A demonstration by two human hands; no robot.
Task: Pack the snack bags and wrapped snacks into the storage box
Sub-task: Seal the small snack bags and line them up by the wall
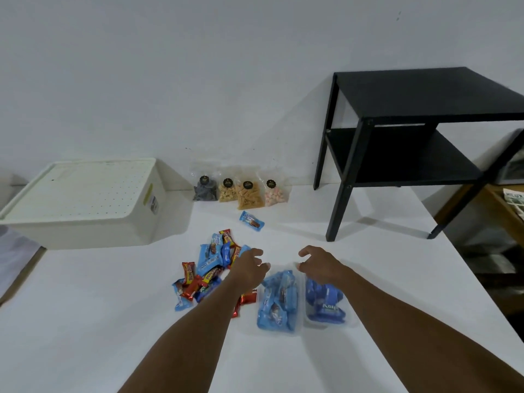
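Observation:
A white storage box [85,222] with its dotted lid on stands at the left of the white table. Several clear snack bags [241,190] lean against the wall behind. A heap of red and blue wrapped snacks [208,265] lies mid-table, and one blue wrapped snack [251,220] lies apart. Two clear bags of blue snacks sit in front of me: the left bag [279,302] and the right bag [323,303]. My left hand [251,265] hovers over the heap's right edge, fingers spread, holding nothing. My right hand [319,265] hovers over the right bag's top, fingers apart.
A black side table [419,131] with a lower shelf stands on the table top at the right, close to the wall. The white table's right edge [482,279] drops to a dark floor area with a wooden shelf.

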